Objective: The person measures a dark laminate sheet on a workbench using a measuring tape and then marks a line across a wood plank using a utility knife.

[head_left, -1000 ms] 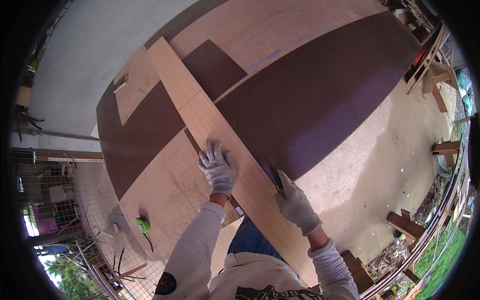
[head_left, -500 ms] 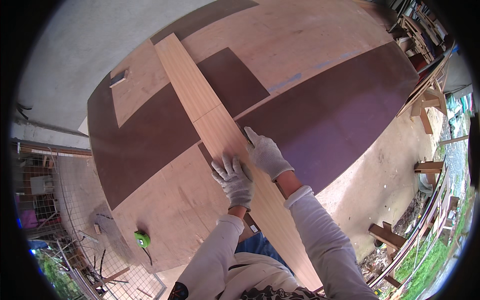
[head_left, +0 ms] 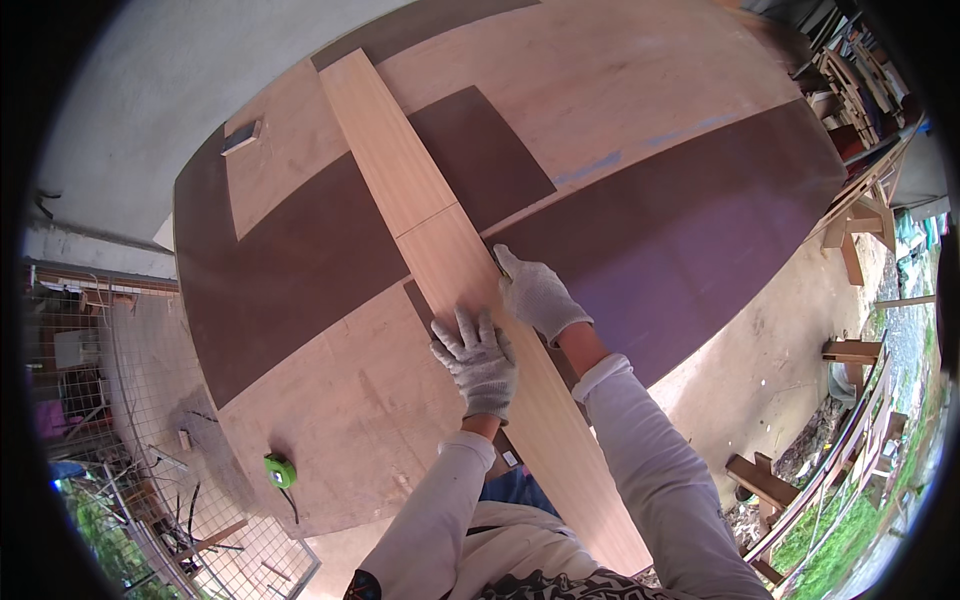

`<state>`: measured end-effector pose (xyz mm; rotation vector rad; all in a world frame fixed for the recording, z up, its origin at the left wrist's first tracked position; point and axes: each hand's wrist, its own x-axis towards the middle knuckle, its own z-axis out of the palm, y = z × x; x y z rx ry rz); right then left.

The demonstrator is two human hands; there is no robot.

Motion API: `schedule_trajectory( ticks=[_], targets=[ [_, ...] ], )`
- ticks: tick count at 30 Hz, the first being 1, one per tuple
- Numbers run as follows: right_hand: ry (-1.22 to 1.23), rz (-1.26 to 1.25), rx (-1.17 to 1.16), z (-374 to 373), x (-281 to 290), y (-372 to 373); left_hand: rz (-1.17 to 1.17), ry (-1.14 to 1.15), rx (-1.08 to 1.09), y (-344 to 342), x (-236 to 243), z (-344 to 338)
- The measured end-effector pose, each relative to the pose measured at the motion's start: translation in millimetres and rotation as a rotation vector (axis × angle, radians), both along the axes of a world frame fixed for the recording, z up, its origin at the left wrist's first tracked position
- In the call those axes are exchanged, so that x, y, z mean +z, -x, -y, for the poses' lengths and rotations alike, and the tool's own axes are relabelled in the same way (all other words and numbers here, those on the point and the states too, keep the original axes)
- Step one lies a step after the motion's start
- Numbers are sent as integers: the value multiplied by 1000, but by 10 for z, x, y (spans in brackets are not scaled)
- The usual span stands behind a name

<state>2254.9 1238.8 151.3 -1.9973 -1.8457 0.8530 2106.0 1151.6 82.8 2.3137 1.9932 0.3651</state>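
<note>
A long, light wood-grain board point(head_left: 390, 165) lies slantwise over the worktable, with a thin line across it near the middle. My left hand point(head_left: 478, 365), in a pale knit glove, rests flat on the board with its fingers spread. Along the board's right edge, my gloved right hand point(head_left: 542, 298) is closed around a thin dark tool point(head_left: 498, 262). Only a sliver of that tool shows by the thumb and forefinger, so its exact kind is hidden. Under and beside the board are dark brown sheets, a large one point(head_left: 690, 240) at right and another point(head_left: 300, 280) at left.
A green tape measure point(head_left: 280, 470) sits near the table's front left edge. Farther back is a small block point(head_left: 242, 137). A smaller brown piece point(head_left: 485, 155) lies against the board's right side. Wire mesh point(head_left: 150, 400) stands at left, stacked timber point(head_left: 855, 90) at far right.
The whole view has shifted slightly, so the table and board appear a little farther right. Both hands keep nearly the same places on the board.
</note>
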Motion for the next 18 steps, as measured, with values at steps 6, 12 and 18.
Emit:
schedule_trajectory(
  ticks=[6,12,18],
  targets=[
    [52,70,113,497,65,-96,-10,51,-7,-13,-57,41],
    [180,10,56,1747,374,-285,-14,33,-20,-18,-51,-20],
    [464,37,-1,2806,729,-391,-98,18,15,-51,-151,-21]
  ],
)
